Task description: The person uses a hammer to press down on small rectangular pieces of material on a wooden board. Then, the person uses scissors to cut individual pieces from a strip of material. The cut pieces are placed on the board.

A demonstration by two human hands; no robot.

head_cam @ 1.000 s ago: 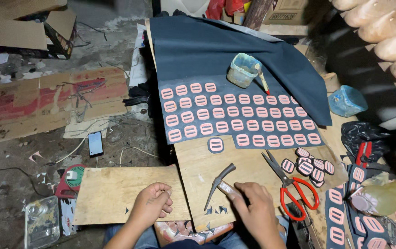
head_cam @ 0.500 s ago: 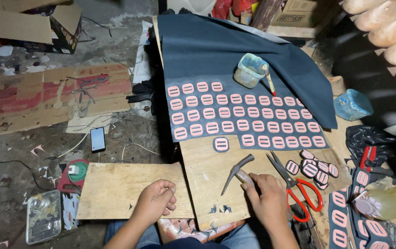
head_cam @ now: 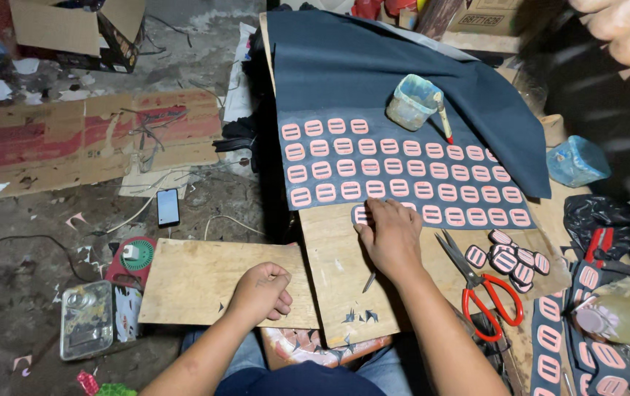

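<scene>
Head view, looking down on a wooden work board [head_cam: 344, 257]. The right hand [head_cam: 390, 236] lies flat, palm down, over a single pink patch [head_cam: 362, 214] at the near edge of a dark blue fabric sheet [head_cam: 373, 73]; a slim metal tool [head_cam: 368, 281] shows beneath the wrist. Rows of pink patches [head_cam: 403, 169] cover the sheet, with a small plastic cup [head_cam: 411, 102] and brush [head_cam: 444, 121] above them. The left hand [head_cam: 261, 292] rests loosely curled on a second, smaller board [head_cam: 197, 282]. Red-handled scissors [head_cam: 480, 290] lie right of the hand, beside a heap of cut patches [head_cam: 509, 257]. A phone [head_cam: 168, 207] lies on the floor.
</scene>
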